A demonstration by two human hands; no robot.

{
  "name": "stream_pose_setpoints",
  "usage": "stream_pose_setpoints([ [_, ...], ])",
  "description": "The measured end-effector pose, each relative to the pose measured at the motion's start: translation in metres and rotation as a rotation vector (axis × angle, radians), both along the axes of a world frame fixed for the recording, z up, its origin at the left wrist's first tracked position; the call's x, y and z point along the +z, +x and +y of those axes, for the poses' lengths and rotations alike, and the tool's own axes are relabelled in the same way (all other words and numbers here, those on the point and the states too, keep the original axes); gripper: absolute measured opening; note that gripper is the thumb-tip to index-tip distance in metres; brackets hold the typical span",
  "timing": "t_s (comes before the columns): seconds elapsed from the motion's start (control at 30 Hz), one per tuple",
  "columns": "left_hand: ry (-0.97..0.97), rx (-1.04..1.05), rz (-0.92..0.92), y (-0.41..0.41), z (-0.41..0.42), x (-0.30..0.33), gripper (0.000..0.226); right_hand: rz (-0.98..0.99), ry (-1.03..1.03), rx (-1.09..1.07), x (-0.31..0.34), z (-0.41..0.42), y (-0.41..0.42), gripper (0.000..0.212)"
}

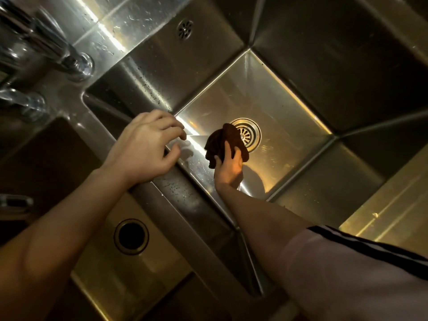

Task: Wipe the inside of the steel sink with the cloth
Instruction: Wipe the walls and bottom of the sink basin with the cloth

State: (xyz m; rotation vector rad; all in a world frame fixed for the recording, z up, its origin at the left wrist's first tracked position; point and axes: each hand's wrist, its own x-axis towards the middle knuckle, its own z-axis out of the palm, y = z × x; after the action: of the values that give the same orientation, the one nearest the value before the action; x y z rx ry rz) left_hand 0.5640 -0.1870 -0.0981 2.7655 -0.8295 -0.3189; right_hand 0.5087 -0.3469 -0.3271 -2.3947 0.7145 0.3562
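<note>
the cloth (223, 144) is dark, small and bunched, held low inside the steel sink (289, 107), just beside the round drain (249, 134) and partly covering its near edge. whether it presses on the basin floor or hangs just above it, i cannot tell. it looks light and soft, limp enough to fold around the fingers, and likely damp, so it should mould to the flat floor and into the creased corners. the best hold is the one already used: a wad gathered in the palm, with loose folds left free to spread under pressure. the steel itself is rigid and slick, with water marks and specks on the near wall.

the right hand (228, 166) is the working grip, fingers closed around the cloth. the left hand (148, 142) rests on the divider (176, 186) between the basins, fingers loosely curled and holding nothing, probably as a brace.

count: one cloth, two hands, two basins, the second basin (97, 262) to the left. there are two floor drains, one in each, plus one small overflow grille (185, 29) on the far wall. one tap (46, 47) stands at the upper left, with a second fitting (25, 103) below it.
</note>
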Motion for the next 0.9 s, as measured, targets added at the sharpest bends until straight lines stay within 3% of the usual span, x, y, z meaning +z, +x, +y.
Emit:
stream_pose_setpoints([
  [0.2, 0.0, 0.015, -0.001, 0.0, -0.001, 0.002, 0.042, -0.02, -0.034, 0.365, -0.004, 0.007, -0.02, 0.058],
  [0.37, 0.02, 0.02, -0.013, 0.0, -0.001, 0.002, 0.042, -0.078, 0.074, 0.806, -0.007, 0.007, 0.021, 0.058],
  [0.7, 0.045, 0.1, -0.064, -0.003, -0.002, 0.003, 0.035, 0.041, -0.006, 1.432, -0.001, -0.029, 0.05, 0.063],
  [0.9, 0.134, 0.195, -0.145, -0.018, -0.007, 0.01, 0.033, 0.211, 0.003, 1.75, 0.015, -0.064, 0.044, 0.064],
])
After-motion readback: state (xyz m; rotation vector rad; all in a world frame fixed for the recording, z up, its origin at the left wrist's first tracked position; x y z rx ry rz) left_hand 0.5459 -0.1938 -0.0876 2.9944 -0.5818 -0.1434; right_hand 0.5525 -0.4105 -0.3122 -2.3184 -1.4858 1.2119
